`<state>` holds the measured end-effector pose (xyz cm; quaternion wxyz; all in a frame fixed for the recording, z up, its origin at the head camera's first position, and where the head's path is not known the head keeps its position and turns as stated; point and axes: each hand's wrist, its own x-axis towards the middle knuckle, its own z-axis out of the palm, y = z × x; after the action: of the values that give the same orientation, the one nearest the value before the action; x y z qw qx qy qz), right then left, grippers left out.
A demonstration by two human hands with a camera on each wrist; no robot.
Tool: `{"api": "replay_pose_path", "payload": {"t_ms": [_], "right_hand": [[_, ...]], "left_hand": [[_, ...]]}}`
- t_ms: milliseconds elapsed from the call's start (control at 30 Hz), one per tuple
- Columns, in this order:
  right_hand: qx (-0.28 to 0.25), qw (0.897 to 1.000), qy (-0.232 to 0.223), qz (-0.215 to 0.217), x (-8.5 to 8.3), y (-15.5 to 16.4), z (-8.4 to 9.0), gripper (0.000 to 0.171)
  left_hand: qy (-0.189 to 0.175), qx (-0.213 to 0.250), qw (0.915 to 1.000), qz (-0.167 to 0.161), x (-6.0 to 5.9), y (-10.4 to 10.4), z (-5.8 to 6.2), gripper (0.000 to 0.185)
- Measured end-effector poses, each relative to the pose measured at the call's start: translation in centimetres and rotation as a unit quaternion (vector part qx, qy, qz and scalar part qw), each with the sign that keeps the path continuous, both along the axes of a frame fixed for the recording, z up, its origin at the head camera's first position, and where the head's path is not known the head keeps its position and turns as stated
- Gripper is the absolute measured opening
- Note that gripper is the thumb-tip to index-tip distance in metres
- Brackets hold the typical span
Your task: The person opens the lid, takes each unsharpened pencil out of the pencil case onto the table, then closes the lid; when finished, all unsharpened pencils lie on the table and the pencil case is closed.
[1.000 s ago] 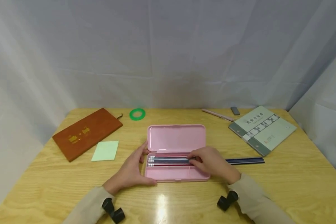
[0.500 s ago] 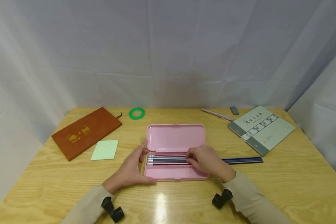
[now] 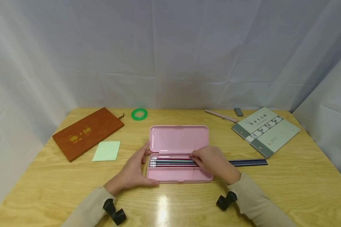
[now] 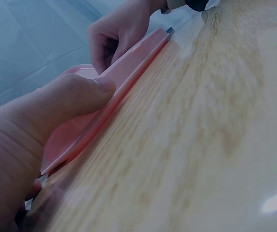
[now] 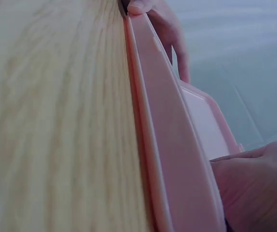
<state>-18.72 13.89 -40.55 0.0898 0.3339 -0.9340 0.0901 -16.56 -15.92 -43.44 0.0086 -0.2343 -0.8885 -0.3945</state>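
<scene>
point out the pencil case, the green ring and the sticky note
pencil case (image 3: 178, 138), head view, inside of the open lid
green ring (image 3: 139, 114), head view, its band
sticky note (image 3: 106, 151), head view, middle of the sheet

A wooden table (image 3: 287, 176) is being occupied by a pink pencil case (image 3: 178, 139), notebooks, a sticky note (image 3: 106, 151) and loose pencils (image 3: 248, 162).

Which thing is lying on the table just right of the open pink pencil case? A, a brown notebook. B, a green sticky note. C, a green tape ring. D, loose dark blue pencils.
D: the dark blue pencils lie beside the right end of the pink pencil case.
</scene>
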Motion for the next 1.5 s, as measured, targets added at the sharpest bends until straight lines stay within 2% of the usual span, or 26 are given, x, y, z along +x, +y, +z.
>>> {"api": "replay_pose_path", "payload": {"t_ms": [133,333,567,700,767,867,933,1033,1100,1300,1500], "right_hand": [[0.029,0.999,0.022,-0.012,0.2,-0.4,0.2,0.007],[0.015,0.999,0.042,0.000,0.1,-0.4,0.2,0.012],[-0.050,0.998,-0.040,-0.002,0.1,1.0,1.0,0.007],[-0.100,0.992,-0.075,0.001,0.4,3.7,1.3,0.005],[-0.122,0.990,-0.075,-0.001,0.7,5.4,1.1,0.004],[-0.145,0.988,-0.057,-0.020,1.6,8.1,0.8,0.004],[-0.151,0.988,-0.024,-0.035,2.4,10.0,0.5,0.003],[-0.147,0.986,0.020,-0.075,3.7,12.6,0.1,0.005],[-0.140,0.984,0.033,-0.103,4.5,14.1,-0.1,0.007],[-0.107,0.979,0.016,-0.171,6.5,17.9,-0.4,0.012],[-0.093,0.979,0.016,-0.179,6.7,19.0,-1.1,0.012]], "left_hand": [[-0.002,0.000,1.0000,0.001,-0.1,0.0,0.2,0.134],[-0.004,0.006,1.0000,0.000,-0.1,0.1,0.1,0.134],[-0.010,0.010,0.9999,0.002,-0.1,0.2,0.1,0.135],[-0.012,0.005,0.9999,0.002,-0.1,0.2,0.2,0.135],[-0.012,0.003,0.9999,0.001,-0.1,0.2,0.2,0.134],[-0.010,0.003,0.9999,0.001,-0.1,0.2,0.2,0.134],[-0.009,0.003,1.0000,0.002,-0.1,0.2,0.2,0.134],[-0.009,0.005,0.9999,0.002,-0.1,0.1,0.2,0.135],[-0.011,0.007,0.9999,0.003,-0.1,0.1,0.2,0.135],[-0.008,0.003,1.0000,-0.001,-0.2,0.4,0.0,0.134],[-0.009,0.003,0.9999,0.005,-0.2,0.2,0.0,0.134]]}}
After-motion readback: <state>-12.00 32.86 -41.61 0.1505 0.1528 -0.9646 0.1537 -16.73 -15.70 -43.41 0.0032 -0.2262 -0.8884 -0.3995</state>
